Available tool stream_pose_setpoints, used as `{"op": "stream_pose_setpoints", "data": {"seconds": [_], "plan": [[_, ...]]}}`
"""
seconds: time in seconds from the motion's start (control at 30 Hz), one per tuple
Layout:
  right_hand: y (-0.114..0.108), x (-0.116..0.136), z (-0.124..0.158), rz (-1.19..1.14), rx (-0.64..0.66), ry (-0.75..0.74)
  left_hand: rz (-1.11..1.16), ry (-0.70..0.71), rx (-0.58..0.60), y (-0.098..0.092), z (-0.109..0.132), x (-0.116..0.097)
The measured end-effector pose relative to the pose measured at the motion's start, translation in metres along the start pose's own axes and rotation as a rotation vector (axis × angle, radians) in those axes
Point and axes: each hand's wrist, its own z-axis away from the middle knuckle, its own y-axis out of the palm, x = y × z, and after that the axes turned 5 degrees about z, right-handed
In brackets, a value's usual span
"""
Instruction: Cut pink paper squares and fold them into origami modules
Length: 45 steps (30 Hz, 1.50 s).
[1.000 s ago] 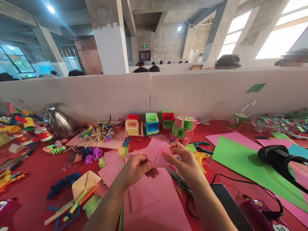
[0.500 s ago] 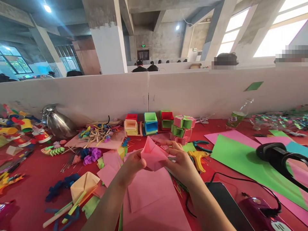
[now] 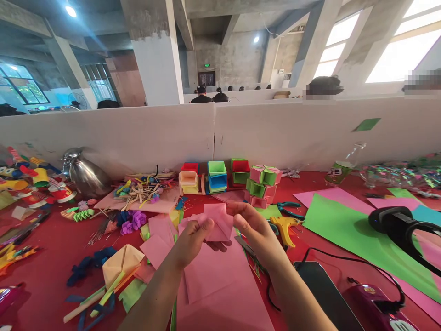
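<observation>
From the camera on my head, I see my left hand (image 3: 191, 241) gripping a small folded pink paper (image 3: 217, 220), with my thumb on top and my fingers under it. My right hand (image 3: 260, 232) is at the paper's right edge with bent fingers, and I can't tell if it is pinching the paper. The folded paper is up in front of me, over the big pink sheets (image 3: 223, 303) on the red table (image 3: 41, 257). A yellow glue gun (image 3: 285, 227) is near my right hand, and a black phone (image 3: 325, 294) lies beside my right arm. Little paper boxes (image 3: 217, 181) stand near the white wall (image 3: 292, 133)
</observation>
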Motion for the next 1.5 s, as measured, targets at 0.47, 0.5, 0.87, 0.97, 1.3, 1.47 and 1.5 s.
{"op": "stream_pose_setpoints", "data": {"seconds": [0.47, 0.5, 0.87, 0.97, 1.3, 1.47, 1.5], "plan": [[0.007, -0.01, -0.002, -0.164, 0.039, 0.148, -0.047, 0.126, -0.342, -0.001, -0.004, -0.001], [0.008, -0.011, -0.003, -0.196, 0.053, 0.152, 0.002, 0.141, -0.372, 0.001, -0.005, 0.001], [0.001, -0.015, -0.005, 0.118, 0.136, 0.194, 0.168, 0.142, -0.337, -0.005, -0.006, 0.004], [-0.001, -0.015, -0.005, 0.175, 0.135, 0.224, 0.175, 0.127, -0.342, -0.005, -0.005, 0.005], [0.005, -0.015, -0.005, 0.294, 0.133, 0.129, -0.018, 0.075, -0.358, -0.007, -0.001, -0.005], [0.005, -0.014, -0.004, 0.243, 0.012, 0.003, -0.155, 0.065, -0.285, -0.006, -0.001, -0.002], [0.005, -0.013, -0.004, 0.222, 0.002, 0.019, -0.14, 0.068, -0.259, -0.005, -0.002, -0.001]]}}
